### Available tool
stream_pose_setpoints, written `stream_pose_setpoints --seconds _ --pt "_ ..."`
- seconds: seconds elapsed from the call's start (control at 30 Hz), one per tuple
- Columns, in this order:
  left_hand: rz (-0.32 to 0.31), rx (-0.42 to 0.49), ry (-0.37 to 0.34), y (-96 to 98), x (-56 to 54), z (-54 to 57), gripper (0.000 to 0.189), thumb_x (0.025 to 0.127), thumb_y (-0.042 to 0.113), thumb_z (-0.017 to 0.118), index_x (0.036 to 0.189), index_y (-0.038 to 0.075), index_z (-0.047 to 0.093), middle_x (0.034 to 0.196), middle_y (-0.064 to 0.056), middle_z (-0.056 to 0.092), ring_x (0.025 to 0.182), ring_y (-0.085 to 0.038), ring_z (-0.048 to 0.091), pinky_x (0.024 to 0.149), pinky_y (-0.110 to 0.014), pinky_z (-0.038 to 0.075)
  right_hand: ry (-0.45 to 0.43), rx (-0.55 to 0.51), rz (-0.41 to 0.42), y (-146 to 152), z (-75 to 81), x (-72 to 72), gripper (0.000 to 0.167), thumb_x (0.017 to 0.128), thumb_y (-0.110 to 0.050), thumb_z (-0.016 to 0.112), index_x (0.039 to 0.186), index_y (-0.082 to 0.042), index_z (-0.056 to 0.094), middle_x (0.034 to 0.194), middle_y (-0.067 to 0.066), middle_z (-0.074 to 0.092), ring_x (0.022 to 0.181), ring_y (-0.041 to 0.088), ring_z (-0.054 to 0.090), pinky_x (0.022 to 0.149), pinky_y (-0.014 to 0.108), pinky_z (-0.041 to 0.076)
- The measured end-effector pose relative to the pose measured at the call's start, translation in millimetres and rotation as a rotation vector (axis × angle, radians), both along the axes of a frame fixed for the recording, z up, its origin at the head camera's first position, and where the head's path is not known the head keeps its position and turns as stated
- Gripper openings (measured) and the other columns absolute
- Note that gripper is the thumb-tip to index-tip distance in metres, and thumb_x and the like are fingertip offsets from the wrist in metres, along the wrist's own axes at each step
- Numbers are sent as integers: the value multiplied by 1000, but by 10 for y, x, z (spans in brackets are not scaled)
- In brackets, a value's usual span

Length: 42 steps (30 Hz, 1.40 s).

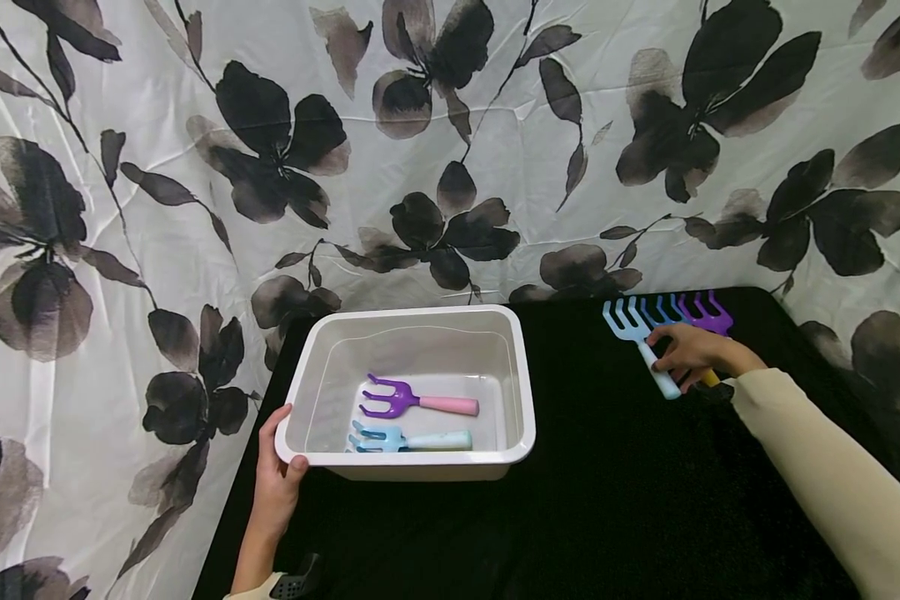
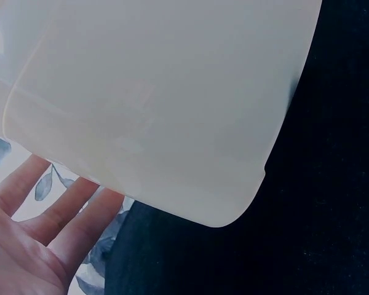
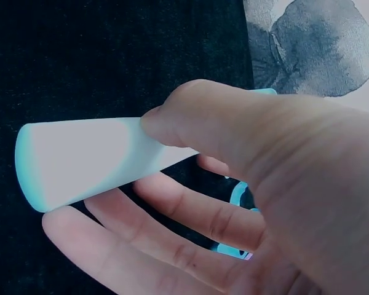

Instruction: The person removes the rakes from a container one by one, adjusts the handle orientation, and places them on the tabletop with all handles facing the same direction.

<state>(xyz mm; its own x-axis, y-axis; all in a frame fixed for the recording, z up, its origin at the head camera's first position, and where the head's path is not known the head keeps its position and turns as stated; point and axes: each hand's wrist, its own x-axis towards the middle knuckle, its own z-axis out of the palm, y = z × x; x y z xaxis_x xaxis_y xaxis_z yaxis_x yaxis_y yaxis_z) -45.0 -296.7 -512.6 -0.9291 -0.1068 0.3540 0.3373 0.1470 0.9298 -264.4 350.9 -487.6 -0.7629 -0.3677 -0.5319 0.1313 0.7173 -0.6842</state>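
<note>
Near the surface's [image 1: 607, 500] far right corner, we are pinching the light blue fork [image 1: 642, 346] in our right hand [image 1: 688, 350], its tines facing the far edge; our left hand [image 1: 274, 483] is gripping the bin's [image 1: 412, 458] near left corner.

pale-blue fork [image 1: 632, 332], tines pointing away, pinched in right grip [image 1: 690, 350]; white tub [image 1: 405, 459], upright, held by left grip [image 1: 276, 475].

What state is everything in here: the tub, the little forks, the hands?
White tub: open-topped, forks inside
Pink-handled fork: lying in tub
Inner light-blue fork: lying in tub
Left hand: gripping tub's rim
Right hand: holding outer light-blue fork by its handle; lifted or not, unclear
Blue fork: partly hidden
Outer purple fork: partly hidden
</note>
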Motion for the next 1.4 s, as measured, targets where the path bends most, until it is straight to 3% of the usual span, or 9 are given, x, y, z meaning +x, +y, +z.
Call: stream_pose_setpoints --seconds 0.23,0.4,0.53,0.77,0.87,0.97,1.2,1.4 --pt "10 -14 -28 -26 1 35 65 103 12 61 159 12 26 149 -4 35 122 -33 43 95 -22 48 -22 3 -13 -31 30 20 66 98 -8 66 145 12 25 109 28 64 85 34 72 71 50 60" --pt "6 -12 -33 -36 0 21 65 103 13 61 159 11 26 151 -3 35 122 -33 44 94 -21 49 -17 134 68 -104 205 -11 69 98 -13 68 147 11 26 108 25 67 87 35 72 71 47 60" --pt "13 -6 -25 -20 11 -4 66 102 11 62 158 11 28 151 -3 36 121 -33 45 94 -22 50 67 262 173 -244 535 -68 70 96 -19 71 148 5 30 105 18 67 86 31 70 68 43 60" --pt "37 -17 -29 -2 49 -38 66 101 8 62 158 11 28 150 -3 37 121 -28 45 95 -20 48 299 234 349 -623 1229 -134 71 94 -18 74 150 2 36 105 13 66 73 21 64 61 38 56" --pt "49 -24 -34 4 71 -40 66 102 9 62 158 12 28 150 -2 37 121 -28 45 95 -20 48 454 233 424 -816 1470 -148 73 90 -20 79 150 0 41 113 15 65 81 22 67 69 42 57" --pt "51 -24 -39 6 85 -37 66 102 12 62 159 13 28 149 -2 37 121 -31 45 94 -20 49 550 222 468 -1068 1718 -137 72 89 -18 81 150 -6 45 121 20 64 92 27 70 77 46 57" --pt "45 -17 -26 -3 84 -38 67 102 13 63 158 12 28 150 -2 37 121 -31 45 94 -20 48 627 209 559 -1709 2213 -56 75 91 -14 79 155 -16 40 137 22 58 103 30 69 86 49 56" --pt "39 -13 -20 -15 89 -40 66 101 10 63 158 11 29 150 -3 37 121 -25 46 95 -20 47 655 235 612 -2154 2372 -20 77 90 -20 81 155 -23 41 138 14 59 109 30 67 90 50 55"
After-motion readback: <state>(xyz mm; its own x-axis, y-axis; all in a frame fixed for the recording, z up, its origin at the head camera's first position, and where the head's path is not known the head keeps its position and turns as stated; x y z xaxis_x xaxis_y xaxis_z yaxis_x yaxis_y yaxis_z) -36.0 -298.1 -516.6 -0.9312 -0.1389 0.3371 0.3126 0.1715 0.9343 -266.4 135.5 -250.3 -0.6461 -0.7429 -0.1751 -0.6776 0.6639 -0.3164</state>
